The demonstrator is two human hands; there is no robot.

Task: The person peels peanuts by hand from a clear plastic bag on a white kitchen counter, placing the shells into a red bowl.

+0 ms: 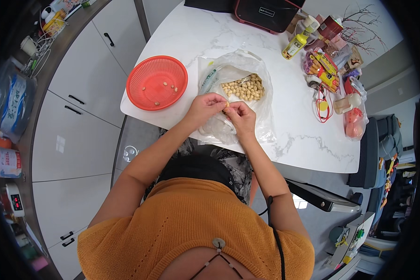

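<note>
My left hand and my right hand meet over the near side of an open clear plastic bag. The fingertips of both pinch one small tan nut, mostly covered by the fingers. Inside the bag lies a pile of pale beige, rounded nuts; their exact kind is hard to make out. To the left of the bag stands a red plastic basket with slotted sides. A few similar nuts are scattered on its bottom.
The white marbled table carries a yellow bottle, snack packages, a red cord and bagged round fruit on the right. A black appliance stands at the back. White cabinets line the left.
</note>
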